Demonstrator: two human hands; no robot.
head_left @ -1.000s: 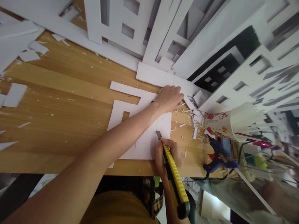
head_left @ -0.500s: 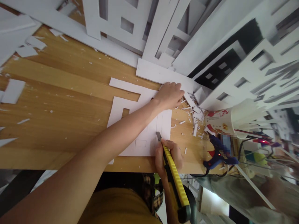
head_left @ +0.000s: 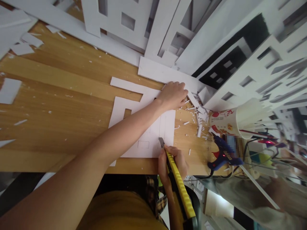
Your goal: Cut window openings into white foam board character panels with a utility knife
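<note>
A white board [head_left: 129, 143] with cut-outs and thin pencil lines lies flat on the wooden table. My left hand [head_left: 173, 95] rests at its far right corner, fingers curled together; what may be under them is hidden. The left forearm crosses over the board. Near the front edge, my right hand [head_left: 174, 161] is closed around a yellow and black utility knife [head_left: 178, 182]. The knife's blade touches the board beside a long pencil line, right of a small drawn rectangle.
White offcuts [head_left: 201, 116] lie right of my left hand. Farther right are a paper cup [head_left: 224, 121] and a blue glue gun [head_left: 223, 155] with cables. Large cut white panels [head_left: 160, 72] line the back. Another person's sleeve [head_left: 242, 191] shows at lower right.
The knife blade has moved a little toward the board's near edge with my right hand. My left hand stays at the far corner. The whole view has shifted slightly.
</note>
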